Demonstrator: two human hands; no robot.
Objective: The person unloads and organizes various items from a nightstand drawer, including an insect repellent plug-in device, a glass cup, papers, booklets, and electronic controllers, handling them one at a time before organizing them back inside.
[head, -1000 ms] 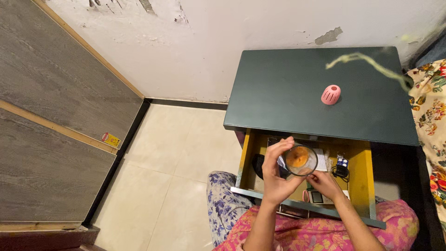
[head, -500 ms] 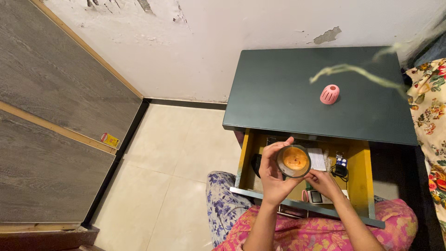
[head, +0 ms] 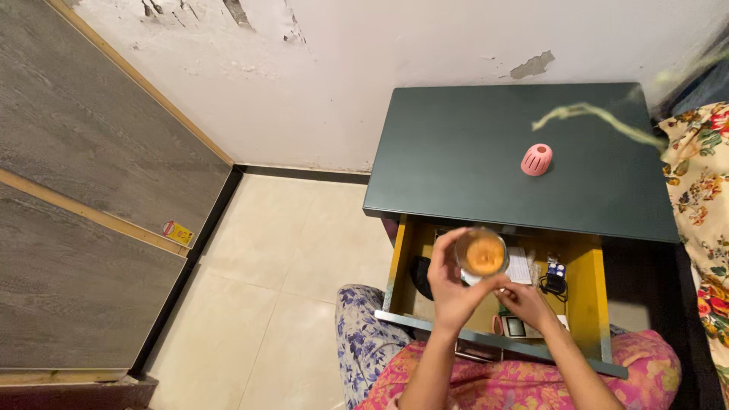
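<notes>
At the bottom edge of the frame, lap and knees in pink and blue floral fabric (head: 524, 383) are seen, w/ both forearms rising from there toward centre.

A small round clear jar (head: 483, 255) is held up at lower centre, just above the open yellow drawer (head: 588, 281). Its contents look orange-tan through the glass; a pale rim rings the top. The mouth is turned toward the camera, so the long axis runs roughly along the line of sight and only the round face is seen; tilt can't be told more exactly.

The left hand (head: 449, 292) is wrapped round the jar's left side, fingers (head: 448, 247) curled and pinching the rim. The right hand (head: 524, 304) is set under the jar's lower right; its fingers are bent toward the base, but whether they grip can't be told.

Inside the drawer, a dark pouch at left, white paper (head: 520, 267), a small blue item (head: 557, 271) and a cable are seen.

Beyond, the dark green surface (head: 456, 144) fills upper centre-right, w/ only a pink dome-shaped object (head: 537, 159) on it, well apart from the jar. A blurred green strand (head: 600, 118) crosses the upper right.

Open room: cream floor tiles (head: 258, 258) at left-centre. Edges: peeling white wall (head: 380, 61) behind, grey wood panels (head: 83, 175) at far left, floral bedding (head: 702, 197) at right edge.
</notes>
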